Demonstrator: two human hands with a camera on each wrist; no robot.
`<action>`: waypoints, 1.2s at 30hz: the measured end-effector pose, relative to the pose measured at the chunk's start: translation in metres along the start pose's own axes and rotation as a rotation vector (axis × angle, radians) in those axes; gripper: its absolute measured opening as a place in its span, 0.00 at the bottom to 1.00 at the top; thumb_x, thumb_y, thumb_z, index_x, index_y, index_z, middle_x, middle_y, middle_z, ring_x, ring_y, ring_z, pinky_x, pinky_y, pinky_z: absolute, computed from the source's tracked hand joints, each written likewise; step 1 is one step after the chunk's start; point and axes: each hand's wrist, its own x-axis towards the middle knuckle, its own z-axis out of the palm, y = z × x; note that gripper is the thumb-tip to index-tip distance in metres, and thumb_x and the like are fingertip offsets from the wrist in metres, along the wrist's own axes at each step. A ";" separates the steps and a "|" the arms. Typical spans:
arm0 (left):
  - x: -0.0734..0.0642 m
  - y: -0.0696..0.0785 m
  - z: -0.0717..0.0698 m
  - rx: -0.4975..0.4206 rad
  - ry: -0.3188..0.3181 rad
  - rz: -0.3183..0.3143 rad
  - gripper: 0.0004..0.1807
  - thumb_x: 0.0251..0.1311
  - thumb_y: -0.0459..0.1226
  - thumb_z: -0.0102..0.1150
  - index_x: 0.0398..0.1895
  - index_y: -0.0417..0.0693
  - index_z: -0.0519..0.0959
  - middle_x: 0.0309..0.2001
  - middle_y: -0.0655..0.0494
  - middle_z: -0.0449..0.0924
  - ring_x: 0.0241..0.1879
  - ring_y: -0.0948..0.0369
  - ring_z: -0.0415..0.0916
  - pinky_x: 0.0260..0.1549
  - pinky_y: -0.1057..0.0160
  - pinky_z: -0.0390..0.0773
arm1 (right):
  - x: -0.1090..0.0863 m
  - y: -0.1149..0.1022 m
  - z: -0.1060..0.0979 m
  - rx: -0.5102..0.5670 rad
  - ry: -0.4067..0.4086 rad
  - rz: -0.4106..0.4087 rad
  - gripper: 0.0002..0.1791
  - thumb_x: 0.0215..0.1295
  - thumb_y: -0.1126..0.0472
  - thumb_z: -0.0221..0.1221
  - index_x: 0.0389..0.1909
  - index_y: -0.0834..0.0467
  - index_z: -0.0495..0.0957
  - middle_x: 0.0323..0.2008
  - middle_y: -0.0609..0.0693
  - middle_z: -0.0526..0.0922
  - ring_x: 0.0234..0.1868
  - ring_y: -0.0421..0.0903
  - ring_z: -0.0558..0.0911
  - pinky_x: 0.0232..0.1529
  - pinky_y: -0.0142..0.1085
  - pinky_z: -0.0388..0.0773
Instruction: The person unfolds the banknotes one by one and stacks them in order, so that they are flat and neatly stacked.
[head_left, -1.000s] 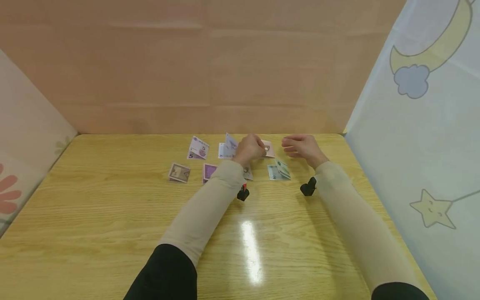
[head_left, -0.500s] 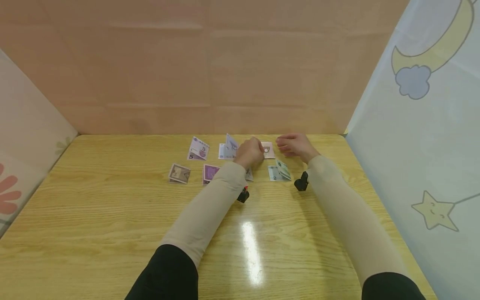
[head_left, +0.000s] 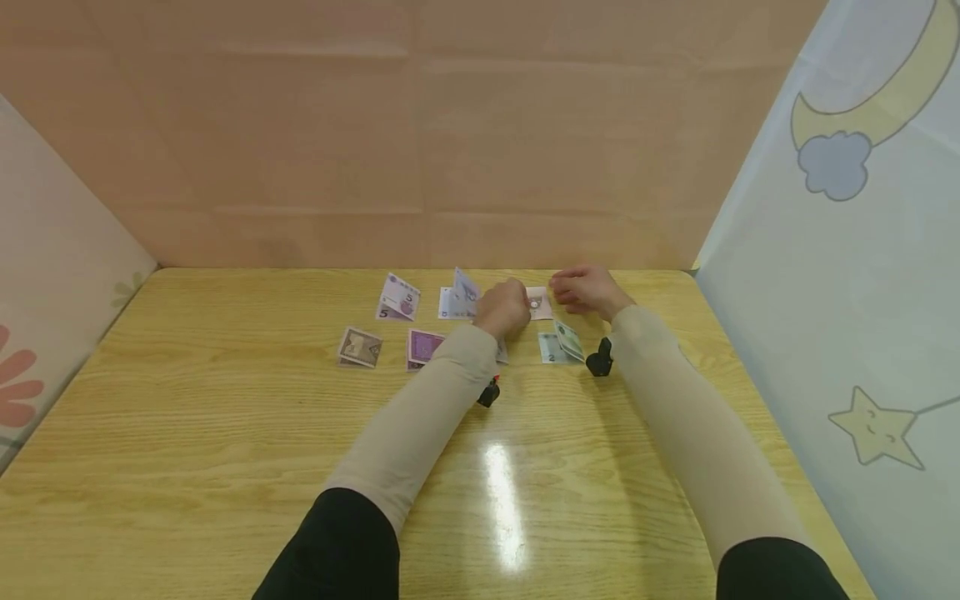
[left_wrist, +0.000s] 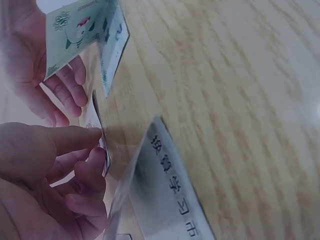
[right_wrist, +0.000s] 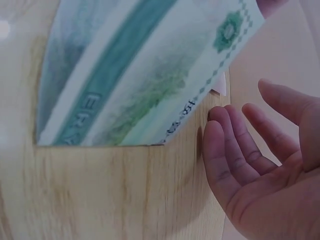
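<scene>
My left hand (head_left: 504, 308) is at the back row of folded toy banknotes. Its thumb and curled fingers pinch the edge of a pink banknote (head_left: 538, 303), as the left wrist view shows; part of that note (left_wrist: 93, 117) hides behind the fingers. Just right of the note is my right hand (head_left: 588, 290), palm inward, fingers loosely bent with nothing between them in the right wrist view. A green folded banknote (head_left: 562, 342) stands half-raised in front of it. Under my left wrist lies a grey folded banknote (left_wrist: 167, 185), mostly covered by the arm in the head view.
Further left are two lilac folded banknotes, one marked 5 (head_left: 397, 298) and one raised like a tent (head_left: 459, 296). A brown note (head_left: 360, 347) and a purple note (head_left: 423, 347) lie in the front row. The wooden table (head_left: 225, 450) meets a brown backdrop (head_left: 300, 167) behind.
My right hand has shifted left, closer to the pink banknote, mostly in the first half second. The left hand has stayed beside the note with only a slight shift.
</scene>
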 end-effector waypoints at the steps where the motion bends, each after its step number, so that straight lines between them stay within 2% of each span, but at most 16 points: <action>1: 0.000 0.000 0.001 0.005 0.008 0.005 0.06 0.65 0.36 0.56 0.30 0.51 0.79 0.31 0.56 0.80 0.30 0.56 0.74 0.33 0.55 0.74 | 0.001 0.000 0.000 -0.005 -0.004 0.003 0.21 0.75 0.59 0.56 0.63 0.64 0.74 0.55 0.63 0.80 0.53 0.53 0.82 0.52 0.42 0.80; 5: -0.001 0.000 0.001 0.007 0.032 0.024 0.09 0.68 0.36 0.53 0.29 0.50 0.79 0.30 0.56 0.80 0.28 0.57 0.73 0.30 0.56 0.74 | 0.004 -0.002 0.002 -0.042 -0.009 0.013 0.22 0.77 0.58 0.54 0.65 0.65 0.73 0.58 0.65 0.78 0.56 0.55 0.80 0.53 0.42 0.80; 8: -0.002 0.001 0.001 0.008 0.038 0.029 0.10 0.69 0.35 0.52 0.29 0.49 0.79 0.29 0.56 0.80 0.27 0.57 0.73 0.29 0.56 0.73 | 0.007 -0.002 0.003 -0.066 -0.008 0.013 0.22 0.76 0.59 0.54 0.64 0.66 0.74 0.57 0.65 0.79 0.53 0.52 0.81 0.50 0.40 0.81; 19: 0.001 0.000 0.005 0.007 0.039 0.023 0.08 0.71 0.36 0.52 0.35 0.50 0.81 0.34 0.57 0.81 0.33 0.57 0.76 0.38 0.53 0.76 | 0.012 -0.007 0.009 -0.175 -0.008 0.000 0.18 0.72 0.62 0.60 0.57 0.67 0.79 0.39 0.53 0.83 0.35 0.43 0.79 0.34 0.33 0.79; 28: 0.001 0.002 0.005 0.091 0.054 0.036 0.05 0.70 0.38 0.56 0.35 0.51 0.79 0.34 0.57 0.81 0.32 0.58 0.76 0.36 0.54 0.77 | 0.020 -0.005 0.013 -0.180 0.023 -0.026 0.16 0.71 0.62 0.61 0.54 0.67 0.80 0.32 0.50 0.84 0.31 0.43 0.82 0.32 0.34 0.79; 36: 0.005 0.000 0.006 0.076 0.054 0.036 0.06 0.70 0.37 0.55 0.33 0.50 0.79 0.33 0.56 0.80 0.32 0.58 0.76 0.37 0.54 0.77 | 0.021 -0.007 0.014 -0.153 0.048 -0.026 0.15 0.69 0.67 0.62 0.53 0.68 0.77 0.31 0.53 0.84 0.29 0.44 0.84 0.30 0.35 0.80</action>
